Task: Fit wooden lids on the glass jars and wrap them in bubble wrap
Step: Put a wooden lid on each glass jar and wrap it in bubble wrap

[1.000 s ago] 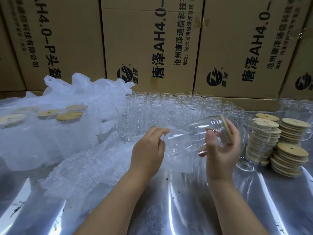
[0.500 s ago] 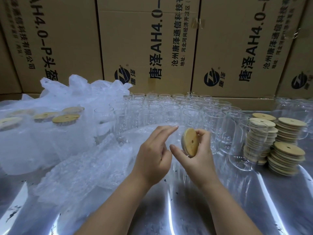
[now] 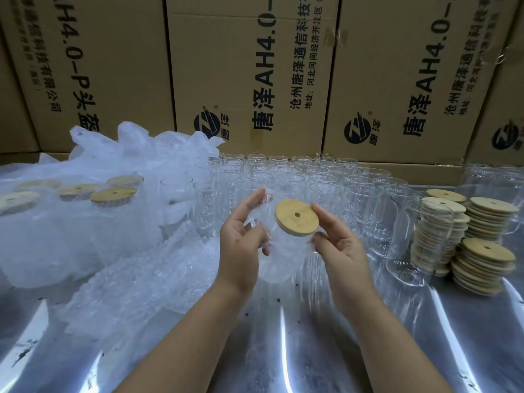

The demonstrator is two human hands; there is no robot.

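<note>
Left hand (image 3: 241, 248) and right hand (image 3: 338, 248) grip a glass jar (image 3: 283, 252) between curled fingers (image 3: 263, 241) above the desk (image 3: 283, 336). A wooden lid (image 3: 296, 217) with 1 hole caps it, beside the right thumb.

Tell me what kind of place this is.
Probably a packing bench in a warehouse or small workshop: printed cardboard cartons stacked behind, rows of empty glass jars, stacks of wooden lids and heaps of bubble wrap.

Bare reflective silver tabletop (image 3: 283, 350) lay open at the near edge. Rows of clear glass jars (image 3: 283, 177) blocked the back, stacked round wooden lids (image 3: 486, 251) the right, crumpled clear bubble wrap (image 3: 141, 279) the left.
</note>
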